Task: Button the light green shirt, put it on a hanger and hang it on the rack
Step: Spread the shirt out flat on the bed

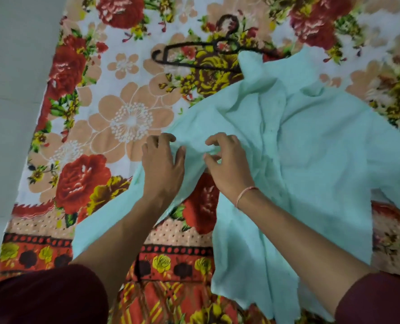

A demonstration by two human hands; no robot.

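Buttoning: both hands on shirt front edges.
Left hand (162,164) and right hand (227,162) pinch light green shirt (311,141); hanger (194,54) lies beyond both.

Floral bedsheet (124,118) w/ light green shirt (311,141) spread on it, black hanger (189,64) beside collar.

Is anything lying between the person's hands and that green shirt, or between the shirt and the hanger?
Nothing visible does. The left hand and right hand already pinch the light green shirt. The black hanger lies on the floral blanket just beyond it, with the shirt's top edge draped over one end. No rack is in view.
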